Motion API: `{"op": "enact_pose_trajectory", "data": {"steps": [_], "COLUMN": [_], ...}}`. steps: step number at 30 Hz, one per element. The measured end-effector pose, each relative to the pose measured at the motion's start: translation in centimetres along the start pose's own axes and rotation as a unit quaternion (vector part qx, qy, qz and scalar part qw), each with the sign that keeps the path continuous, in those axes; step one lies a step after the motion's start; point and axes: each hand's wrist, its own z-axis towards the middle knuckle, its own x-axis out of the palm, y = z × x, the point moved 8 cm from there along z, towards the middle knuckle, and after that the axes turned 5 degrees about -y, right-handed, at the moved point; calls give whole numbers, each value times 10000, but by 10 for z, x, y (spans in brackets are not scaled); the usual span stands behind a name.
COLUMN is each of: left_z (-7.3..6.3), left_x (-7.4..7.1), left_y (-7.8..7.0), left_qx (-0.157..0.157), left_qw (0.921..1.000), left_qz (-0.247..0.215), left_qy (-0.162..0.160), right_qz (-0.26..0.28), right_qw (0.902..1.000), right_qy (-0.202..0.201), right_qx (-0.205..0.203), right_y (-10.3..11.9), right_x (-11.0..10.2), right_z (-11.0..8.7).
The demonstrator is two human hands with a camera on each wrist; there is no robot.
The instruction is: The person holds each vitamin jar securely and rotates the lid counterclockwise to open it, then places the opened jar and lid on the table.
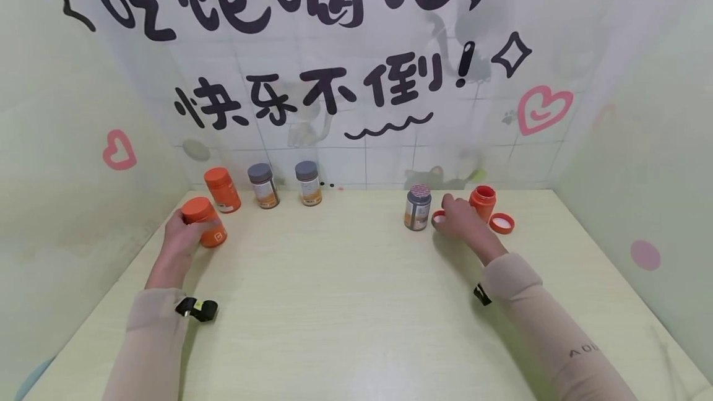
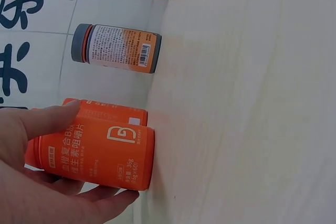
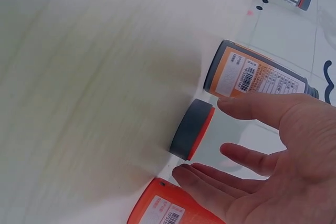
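Two hands [image 1: 177,237] [image 1: 463,220], six bottles [image 2: 105,153], apparently two loose caps [image 3: 192,129].

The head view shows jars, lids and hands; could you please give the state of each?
Front orange jar: lid on
Rear orange jar: lid on
Left gray-lidded jar: lid on
Right gray-lidded jar: lid on
Unlidded gray jar: seal over mouth
Open orange jar: lid off
Orange lid: upturned
Gray lid: upturned
Left hand: gripping front orange jar
Right hand: open, close to gray lid
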Motion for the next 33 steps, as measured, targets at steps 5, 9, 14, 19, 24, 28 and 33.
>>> {"op": "enact_pose_trajectory", "data": {"steps": [5,9,14,19,24,28,33], "left_z": [-2,-5,-7,-12,-23,-35,-55], "left_x": [3,4,8,13,17,23,40], "left_y": [-3,-5,-12,-25,-42,-60,-81], "left_qx": [80,86,154,390,703,1021,1402], "left_qw": [9999,9998,9997,9992,9975,9946,9897], "left_qz": [36,-39,-171,-109,-7,-52,-8], "left_qy": [-94,-154,-89,-57,-9,173,289], "right_qz": [56,204,418,583,721,856,1120], "right_qw": [10000,9996,9981,9956,9920,9873,9798], "right_qy": [-73,-212,-461,-710,-969,-1170,-1369], "right_qx": [11,10,3,-162,-373,-643,-938], "right_y": [1,1,1,8,19,29,43], "right_x": [-5,-13,-25,-37,-50,-59,-68], "right_z": [-7,-16,-30,-46,-63,-75,-86]}}
